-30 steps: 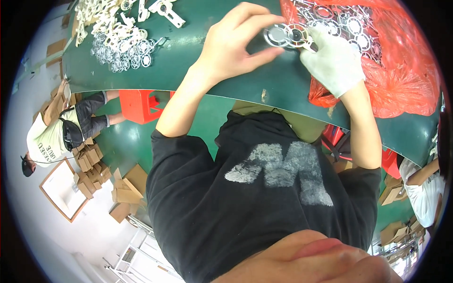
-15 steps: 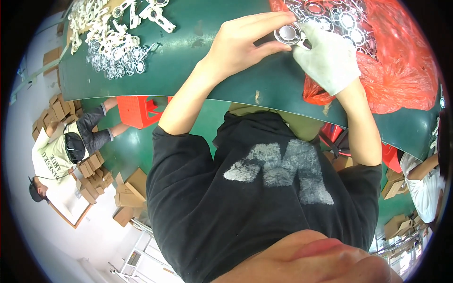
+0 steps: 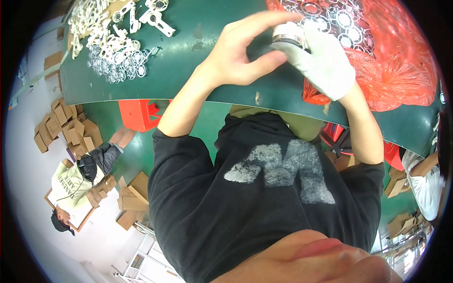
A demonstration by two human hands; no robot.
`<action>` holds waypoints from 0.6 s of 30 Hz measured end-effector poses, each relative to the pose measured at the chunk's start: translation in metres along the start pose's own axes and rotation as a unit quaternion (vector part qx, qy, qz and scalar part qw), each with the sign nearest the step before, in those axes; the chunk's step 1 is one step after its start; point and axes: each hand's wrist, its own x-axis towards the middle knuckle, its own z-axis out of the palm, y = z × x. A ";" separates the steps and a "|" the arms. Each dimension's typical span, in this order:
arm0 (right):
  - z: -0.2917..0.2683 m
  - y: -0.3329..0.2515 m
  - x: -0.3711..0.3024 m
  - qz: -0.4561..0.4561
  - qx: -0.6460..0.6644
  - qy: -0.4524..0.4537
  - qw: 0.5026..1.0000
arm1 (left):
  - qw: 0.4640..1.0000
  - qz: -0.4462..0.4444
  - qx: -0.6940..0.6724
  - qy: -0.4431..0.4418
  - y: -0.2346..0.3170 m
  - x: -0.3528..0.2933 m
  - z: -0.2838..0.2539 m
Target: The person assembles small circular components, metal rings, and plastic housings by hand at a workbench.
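Note:
My right hand (image 3: 325, 63), in a pale work glove, grips a round white part with a dark band (image 3: 289, 34) that looks like a small fan head. The part is tilted edge-on, and the gloved fingers behind it are partly hidden. My bare left hand (image 3: 233, 54) is open around the part's left side, thumb and fingers spread. Its thumb is apart from the part; whether its fingertips touch the top cannot be made out. Just beyond the glove, several round grille-like rings (image 3: 344, 19) lie in a red plastic bag (image 3: 396, 80).
White handle-shaped parts (image 3: 158, 21) and clear round grilles (image 3: 118, 63) are heaped at the left of the green table (image 3: 188, 61). Below the table edge stands a red stool (image 3: 137, 114). Another person (image 3: 78, 177) is at the left among cardboard boxes (image 3: 61, 120); one more person is at far right.
My left thumb and fingers have spread away from the round part, which has tilted from face-up to edge-on in my gloved right hand. The person at the left has shifted.

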 end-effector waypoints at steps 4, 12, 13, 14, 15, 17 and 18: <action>0.013 0.012 -0.006 -0.088 -0.046 0.098 0.990 | 0.977 -0.089 -0.195 0.014 -0.003 -0.003 0.015; 0.012 0.007 0.001 -0.006 -0.095 0.129 0.987 | 0.944 -0.318 -0.077 0.036 -0.018 0.046 -0.024; 0.009 -0.003 0.004 -0.036 -0.090 0.123 0.988 | 0.945 -0.308 -0.103 0.040 -0.043 0.052 -0.056; 0.008 -0.003 0.005 0.044 -0.041 0.093 0.994 | 0.939 -0.309 -0.128 0.078 -0.058 0.066 -0.072; 0.008 -0.004 0.005 0.121 0.007 0.058 0.991 | 0.937 -0.273 -0.184 0.116 -0.085 0.075 -0.096; 0.009 0.004 0.001 0.101 -0.005 0.057 0.993 | 0.936 -0.184 -0.170 0.246 -0.070 0.102 -0.083; 0.008 0.007 0.000 0.100 -0.028 0.047 0.993 | 0.918 -0.207 -0.191 0.280 -0.068 0.110 -0.085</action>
